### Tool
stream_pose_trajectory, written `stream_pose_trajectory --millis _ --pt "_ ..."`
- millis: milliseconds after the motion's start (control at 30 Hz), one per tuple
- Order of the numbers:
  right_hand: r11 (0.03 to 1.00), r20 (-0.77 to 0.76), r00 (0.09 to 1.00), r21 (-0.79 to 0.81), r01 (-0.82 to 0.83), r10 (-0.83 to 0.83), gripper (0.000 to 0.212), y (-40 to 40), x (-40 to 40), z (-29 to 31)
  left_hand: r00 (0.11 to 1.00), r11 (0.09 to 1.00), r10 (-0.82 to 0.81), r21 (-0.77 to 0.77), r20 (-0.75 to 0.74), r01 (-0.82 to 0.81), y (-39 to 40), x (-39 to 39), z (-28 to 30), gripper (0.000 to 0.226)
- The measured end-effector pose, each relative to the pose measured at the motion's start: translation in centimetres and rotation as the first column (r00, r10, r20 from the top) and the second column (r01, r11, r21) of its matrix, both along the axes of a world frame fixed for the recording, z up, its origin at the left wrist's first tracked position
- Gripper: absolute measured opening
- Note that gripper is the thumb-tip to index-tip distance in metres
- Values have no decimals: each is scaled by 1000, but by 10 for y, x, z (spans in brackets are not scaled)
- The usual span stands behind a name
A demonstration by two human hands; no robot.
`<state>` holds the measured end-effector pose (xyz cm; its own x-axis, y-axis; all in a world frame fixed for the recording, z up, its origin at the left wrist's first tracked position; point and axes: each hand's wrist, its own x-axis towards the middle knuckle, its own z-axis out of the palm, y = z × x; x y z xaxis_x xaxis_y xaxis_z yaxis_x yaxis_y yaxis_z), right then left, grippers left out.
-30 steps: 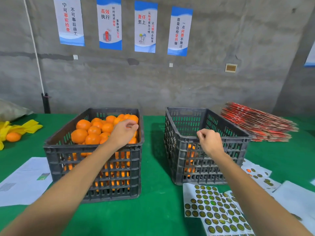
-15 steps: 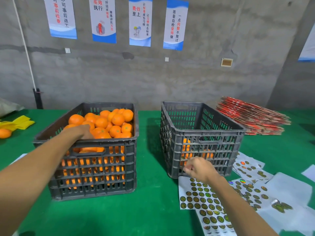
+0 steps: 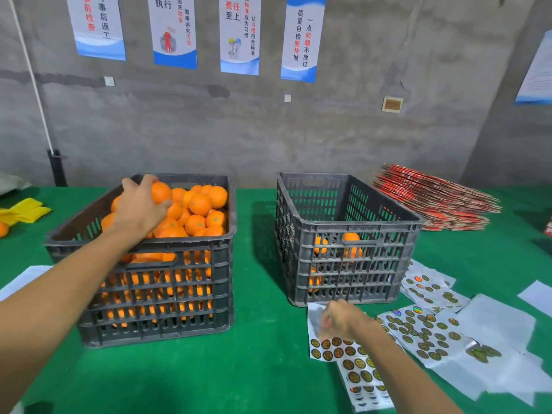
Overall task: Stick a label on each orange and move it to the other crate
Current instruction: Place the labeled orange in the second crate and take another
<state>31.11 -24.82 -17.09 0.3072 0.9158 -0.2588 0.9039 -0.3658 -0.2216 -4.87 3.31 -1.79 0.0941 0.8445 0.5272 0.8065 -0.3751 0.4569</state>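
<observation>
Left hand (image 3: 139,206) is wrapped around an orange (image 3: 160,191) on top of the pile in the full crate (image 3: 155,258) at about 10 o'clock. Right hand (image 3: 339,321) sits curled on the sticker sheet (image 3: 334,348) at 5 o'clock, just in front of the other crate (image 3: 346,243); can't tell if it's pinching a sticker.

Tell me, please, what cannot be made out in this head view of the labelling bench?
- Right hand: blurred; whether its fingers pinch a label off the sticker sheet is unclear.
- Right crate: its wall hides most oranges inside.
- Label print: too small.
- Wall posters: tops cut off by the frame edge.
</observation>
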Motion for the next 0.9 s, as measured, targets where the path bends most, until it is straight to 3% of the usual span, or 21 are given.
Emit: stream_pose_trajectory --millis 200,333,400,567,733,900 --pt "999 24 999 8 34 -34 22 -1 -3 -1 922 944 -316 169 224 282 -47 39 9 63" --pt "998 34 998 26 59 -60 28 -3 -6 0 752 864 -496 159 434 478 -74 68 0 61" --pt "999 34 999 -2 35 -35 29 -4 -7 2 688 816 -552 136 471 562 -79 81 -10 59" --pt "997 40 998 -76 -34 37 25 -4 -7 7 635 696 -694 88 340 713 -79 98 -25 57" --pt "995 154 984 -64 -80 89 21 0 -9 4 676 695 -718 115 164 710 -78 98 -29 58" --pt "994 231 967 -58 -96 107 24 -5 -14 3 679 700 -714 130 172 702 -78 99 -30 58"
